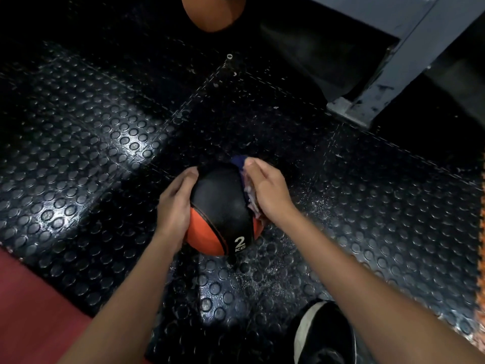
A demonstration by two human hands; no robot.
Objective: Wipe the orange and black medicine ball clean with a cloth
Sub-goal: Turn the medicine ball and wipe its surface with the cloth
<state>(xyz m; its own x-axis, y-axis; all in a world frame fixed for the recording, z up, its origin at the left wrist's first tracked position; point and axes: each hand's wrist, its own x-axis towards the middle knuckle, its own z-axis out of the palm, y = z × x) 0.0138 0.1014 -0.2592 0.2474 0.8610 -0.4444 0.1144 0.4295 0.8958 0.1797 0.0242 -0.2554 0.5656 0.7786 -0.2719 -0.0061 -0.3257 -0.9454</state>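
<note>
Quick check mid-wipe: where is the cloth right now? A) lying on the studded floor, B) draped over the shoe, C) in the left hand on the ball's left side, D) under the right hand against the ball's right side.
D: the right hand presses the cloth against the right side of the medicine ball, while the left hand steadies the other side bare.

The cloth (248, 190) lies mostly hidden under the right hand (267, 190); a second ball (212, 11) is cut off by the top edge.
</note>
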